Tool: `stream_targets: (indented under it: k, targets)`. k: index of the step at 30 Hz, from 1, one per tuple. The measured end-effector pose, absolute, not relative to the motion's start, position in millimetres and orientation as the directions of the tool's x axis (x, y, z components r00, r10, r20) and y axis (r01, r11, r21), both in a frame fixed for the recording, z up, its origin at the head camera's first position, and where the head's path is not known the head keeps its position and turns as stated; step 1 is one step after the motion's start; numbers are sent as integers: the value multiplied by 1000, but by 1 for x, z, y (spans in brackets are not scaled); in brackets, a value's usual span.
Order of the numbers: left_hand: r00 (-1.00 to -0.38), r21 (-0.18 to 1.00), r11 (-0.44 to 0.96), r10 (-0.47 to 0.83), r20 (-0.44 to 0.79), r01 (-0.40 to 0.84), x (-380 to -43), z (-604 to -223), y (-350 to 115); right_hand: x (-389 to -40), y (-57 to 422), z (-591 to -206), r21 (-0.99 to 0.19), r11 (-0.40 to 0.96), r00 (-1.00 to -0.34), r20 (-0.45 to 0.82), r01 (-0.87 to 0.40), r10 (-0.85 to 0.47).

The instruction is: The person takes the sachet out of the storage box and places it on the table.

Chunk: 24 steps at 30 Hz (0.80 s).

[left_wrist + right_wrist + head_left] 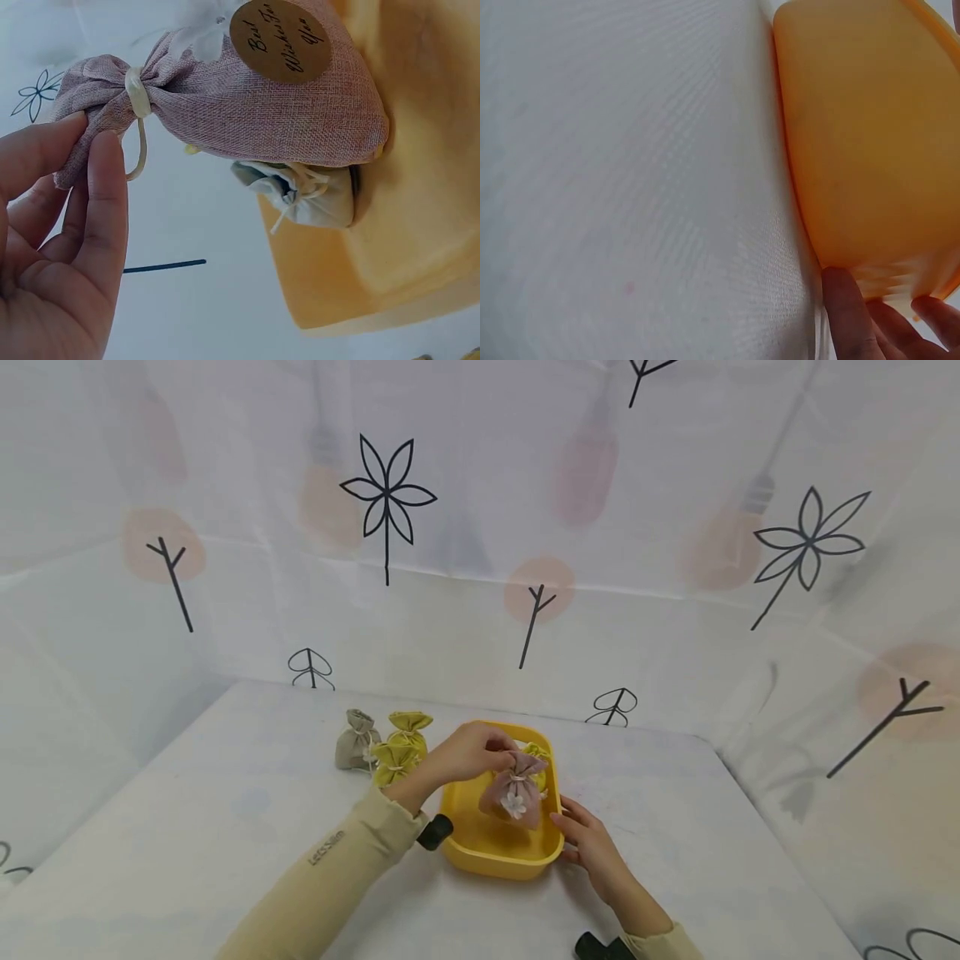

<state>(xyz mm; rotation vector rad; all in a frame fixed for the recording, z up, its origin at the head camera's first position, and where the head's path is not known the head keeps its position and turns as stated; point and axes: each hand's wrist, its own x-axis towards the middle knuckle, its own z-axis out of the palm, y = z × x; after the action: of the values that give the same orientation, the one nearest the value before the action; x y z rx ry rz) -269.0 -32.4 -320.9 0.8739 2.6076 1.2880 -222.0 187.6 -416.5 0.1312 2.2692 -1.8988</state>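
A mauve-pink drawstring pouch (pixel 517 797) with a white flower hangs over the yellow plastic basket (pixel 498 866). My left hand (pixel 471 753) pinches its gathered neck between thumb and fingers. A round "Best Wishes For You" sticker (pixel 281 41) shows on the pouch in the left wrist view. Behind it in the basket is a yellow-green pouch (pixel 538 752), partly hidden. A pale pouch (pixel 322 202) with a white string also shows there in the left wrist view. My right hand (pixel 592 843) touches the basket's outer right side, its fingertips (pixel 844 289) against the wall.
Left of the basket, on the white-covered table (pixel 247 827), stand a grey-beige pouch (pixel 354 747) and two yellow-green pouches (pixel 408 727), close together. A white sheet (pixel 457 618) with printed flowers and twigs hangs behind and at the sides.
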Motion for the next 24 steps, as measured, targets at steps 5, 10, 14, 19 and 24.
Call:
stream_targets:
  k: [5,10,14,19,24]
  targets:
    - [-831,760,463,528,177,456,-265,-315,-40,-223,188,-417,-966,182,-979,-197,185,-49]
    - [-840,776,446,508,193,447,-261,-311,-48,-222,188,-417,-964,189,-978,-201,189,-48]
    - [-841,784,427,498,211,450,-257,-310,-56,-221,188,-417,-963,183,-977,-208,196,-44]
    - [-845,802,394,479,237,449,-251,-306,-66,-222,188,-417,-963,180,-976,-211,200,-45]
    - [-860,809,395,448,245,436,-248,-302,-74,-224,189,-417,-959,188,-973,-225,213,-47]
